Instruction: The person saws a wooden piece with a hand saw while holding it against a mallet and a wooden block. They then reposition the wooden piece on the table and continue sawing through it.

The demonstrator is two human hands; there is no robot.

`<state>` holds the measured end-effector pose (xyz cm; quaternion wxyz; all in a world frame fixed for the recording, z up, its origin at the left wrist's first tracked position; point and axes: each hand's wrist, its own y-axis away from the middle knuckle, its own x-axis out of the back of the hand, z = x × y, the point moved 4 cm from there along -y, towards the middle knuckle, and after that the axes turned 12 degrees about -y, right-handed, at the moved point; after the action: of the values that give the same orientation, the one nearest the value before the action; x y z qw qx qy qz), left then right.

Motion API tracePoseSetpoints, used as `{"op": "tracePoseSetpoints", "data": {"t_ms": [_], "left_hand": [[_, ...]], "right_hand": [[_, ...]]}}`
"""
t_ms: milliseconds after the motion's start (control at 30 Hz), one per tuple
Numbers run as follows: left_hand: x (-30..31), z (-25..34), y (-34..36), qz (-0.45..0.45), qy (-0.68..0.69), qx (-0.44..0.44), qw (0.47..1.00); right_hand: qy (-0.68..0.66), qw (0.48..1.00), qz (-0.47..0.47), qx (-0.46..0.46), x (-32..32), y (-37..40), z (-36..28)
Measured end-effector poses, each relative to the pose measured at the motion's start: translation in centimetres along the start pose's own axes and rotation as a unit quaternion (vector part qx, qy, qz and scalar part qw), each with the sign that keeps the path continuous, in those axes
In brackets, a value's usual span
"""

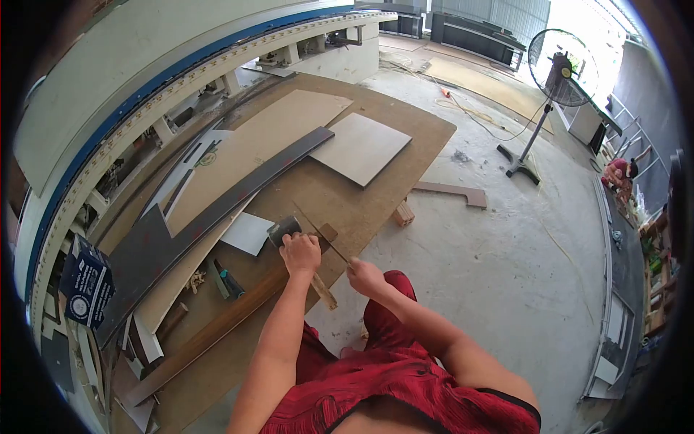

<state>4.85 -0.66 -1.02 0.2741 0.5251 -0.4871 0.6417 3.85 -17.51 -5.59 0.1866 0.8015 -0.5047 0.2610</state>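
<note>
My left hand (301, 254) is closed around a mallet close to its dark cylindrical head (284, 231). The mallet's pale wooden handle (323, 291) sticks out below the fist, over the table edge. My right hand (366, 278), also closed, grips the near end of a long thin dark tool (334, 249) that slants away across the tabletop. Its exact kind is not clear. A small brown wood block (328, 231) lies beside the thin tool. Left of my left forearm, a long brown wooden board (217, 329) rests on the table.
On the table (426, 137) lie a long dark panel (238, 189), a pale square board (361, 148), a small white piece (246, 233) and a teal-handled tool (231, 283). A large machine (181, 43) stands along the left. A fan (562, 69) and another person (619, 173) are off right.
</note>
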Motion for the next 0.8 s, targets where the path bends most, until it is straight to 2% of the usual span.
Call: {"op": "tracePoseSetpoints", "data": {"t_ms": [100,233,400,433,500,567,600,700,800], "left_hand": [[-0.1,-0.3,0.2,-0.001,-0.005,0.000,1.000],[0.1,-0.1,-0.2,-0.021,-0.002,0.001,1.000],[0.3,0.0,0.0,-0.023,0.032,0.009,0.999],[0.3,0.1,-0.1,-0.023,0.030,0.010,0.999],[0.2,0.0,-0.1,-0.010,0.027,0.010,1.000],[0.2,0.0,0.0,0.000,0.003,-0.005,1.000],[0.0,-0.1,0.1,-0.003,0.003,-0.001,1.000],[0.1,0.0,-0.1,0.002,-0.004,0.002,1.000],[0.2,-0.1,-0.1,-0.026,-0.010,0.005,1.000]], "right_hand": [[-0.001,1.000,0.010,0.009,-0.5,-1.1,-1.3],[0.019,0.999,-0.010,0.023,0.6,3.0,1.7],[0.018,0.998,-0.010,-0.055,1.7,10.5,5.6],[0.012,0.999,-0.009,-0.045,1.8,10.4,5.5],[0.027,0.999,0.001,-0.032,1.5,8.9,5.0],[-0.003,1.000,0.008,0.027,0.7,5.5,4.2],[0.006,1.000,-0.023,-0.001,0.5,3.4,2.4],[0.010,0.999,0.014,0.037,-0.8,-1.8,-0.2],[0.022,0.998,0.023,0.050,-1.0,-3.2,-1.1]]}}
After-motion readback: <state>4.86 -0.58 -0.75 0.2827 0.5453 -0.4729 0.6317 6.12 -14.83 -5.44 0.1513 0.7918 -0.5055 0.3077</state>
